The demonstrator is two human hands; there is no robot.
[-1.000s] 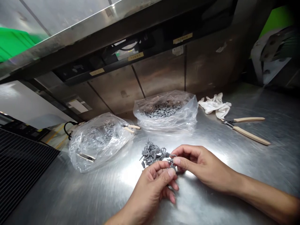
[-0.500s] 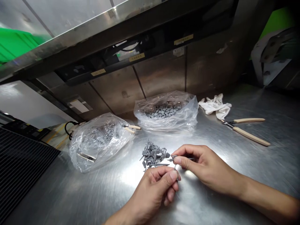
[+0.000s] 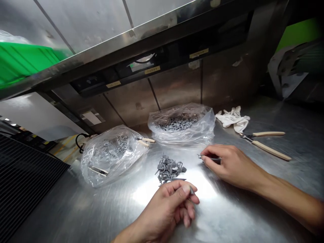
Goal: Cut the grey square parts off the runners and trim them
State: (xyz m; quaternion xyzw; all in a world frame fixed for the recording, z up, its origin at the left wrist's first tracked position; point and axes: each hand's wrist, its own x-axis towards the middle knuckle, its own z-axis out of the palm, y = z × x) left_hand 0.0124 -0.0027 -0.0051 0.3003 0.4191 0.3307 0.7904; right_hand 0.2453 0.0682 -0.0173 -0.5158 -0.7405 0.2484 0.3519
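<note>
While looking down over the steel bench [image 3: 101, 216], noted a left hand [image 3: 169, 211] low over the middle, toward the near edge, pinching a small grey piece [image 3: 191, 191] between thumb and forefinger. Saw only a bit of it; saw the other fingers loosely curled. Found a right hand [image 3: 229, 163] farther back and nearer the right edge, well apart from the left, nearly closed, gripping a dark grey part [image 3: 215, 160] between thumb and fingers, with a thin end poking out past the fingertips. Could not tell whether resting on the bench or just above it. Logged a tangled pile of grey parts [image 3: 169, 168] at mid-bench, just behind the left hand. Marked a clear bag [image 3: 121, 175] toward the left edge, showing grey bits [image 3: 121, 146], with small cutters [image 3: 147, 140] at its right side. Placed a second clear bag [image 3: 188, 137] near the back edge, holding many flat grey chips [image 3: 178, 124]. Recorded larger cutters [image 3: 272, 151] lying toward the right edge, spread wide, pointing at a crumpled white cloth or glove [image 3: 234, 118] nearer the back right corner. Spotted a green bin [image 3: 27, 64] above the back left corner.
</note>
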